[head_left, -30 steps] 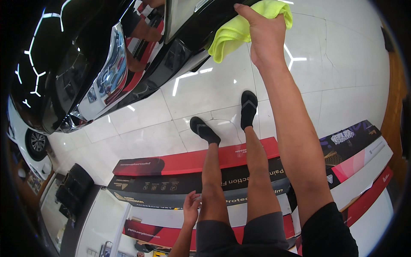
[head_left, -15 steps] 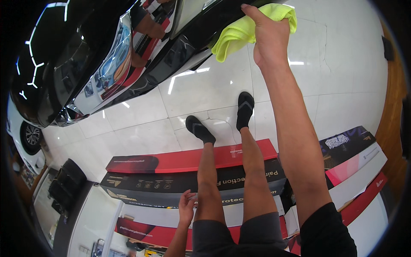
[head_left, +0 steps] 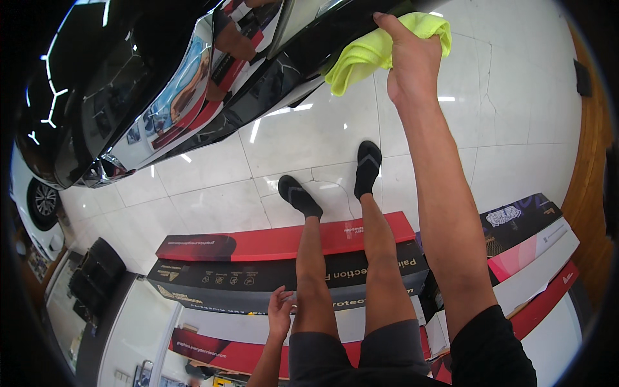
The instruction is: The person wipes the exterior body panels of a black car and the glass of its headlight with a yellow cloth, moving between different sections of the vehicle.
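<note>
My right hand is closed on a folded yellow-green microfiber cloth, its arm stretched far forward. The thumb points toward the glossy black car's lower body edge. Part of the cloth lies against or just beside that edge; whether it is pressed on the paint I cannot tell. Lower down, my left hand hangs by my left knee, fingers loosely curled and a little apart, with nothing in it. Behind it runs a long black carton.
At left rise the car's shiny bonnet and headlight. Long boxes lie behind my legs, among them a red carton; more cartons sit at right. A white car stands far left. The floor is pale tile.
The view has shifted slightly, so the car sits further right in it. My right hand and the cloth appear a little lower and further right. My left hand hardly differs.
</note>
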Available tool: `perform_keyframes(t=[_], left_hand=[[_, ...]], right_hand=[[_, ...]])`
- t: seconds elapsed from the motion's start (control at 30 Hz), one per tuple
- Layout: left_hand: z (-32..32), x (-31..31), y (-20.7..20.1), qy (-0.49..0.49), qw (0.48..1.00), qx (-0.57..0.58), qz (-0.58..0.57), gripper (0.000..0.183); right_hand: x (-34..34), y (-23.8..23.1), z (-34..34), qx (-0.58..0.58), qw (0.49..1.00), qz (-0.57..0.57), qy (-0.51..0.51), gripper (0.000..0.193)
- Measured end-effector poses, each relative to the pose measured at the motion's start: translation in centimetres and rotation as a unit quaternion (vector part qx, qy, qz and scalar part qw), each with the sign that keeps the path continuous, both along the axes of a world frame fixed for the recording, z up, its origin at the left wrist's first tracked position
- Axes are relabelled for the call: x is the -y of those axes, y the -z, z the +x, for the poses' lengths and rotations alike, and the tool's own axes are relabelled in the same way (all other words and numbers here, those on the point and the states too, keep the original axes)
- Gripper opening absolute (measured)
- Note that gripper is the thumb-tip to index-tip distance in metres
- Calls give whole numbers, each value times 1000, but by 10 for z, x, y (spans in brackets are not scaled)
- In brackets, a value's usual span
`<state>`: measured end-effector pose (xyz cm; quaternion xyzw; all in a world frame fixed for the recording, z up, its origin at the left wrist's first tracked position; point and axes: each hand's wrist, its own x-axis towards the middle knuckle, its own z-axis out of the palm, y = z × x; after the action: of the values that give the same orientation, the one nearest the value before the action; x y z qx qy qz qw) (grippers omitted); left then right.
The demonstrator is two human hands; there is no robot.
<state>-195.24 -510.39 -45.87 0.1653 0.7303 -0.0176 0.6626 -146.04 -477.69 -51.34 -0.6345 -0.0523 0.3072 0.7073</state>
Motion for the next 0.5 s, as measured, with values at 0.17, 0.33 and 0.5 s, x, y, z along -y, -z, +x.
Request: perform_keyframes(t=[0.17,0.33,0.5], left_hand=[[0,-1,1,-2,1000,-2,-2,46],[2,-2,2,0,1000,-7,-7,48],[1,-4,2,0,1000,-6,-7,48]], right_hand=[[0,1,0,11,1000,-1,-5,57],[-3,-3,-3,0,1000,-23,13,33],[-4,-4,-4,2,1000,-20,14,31]])
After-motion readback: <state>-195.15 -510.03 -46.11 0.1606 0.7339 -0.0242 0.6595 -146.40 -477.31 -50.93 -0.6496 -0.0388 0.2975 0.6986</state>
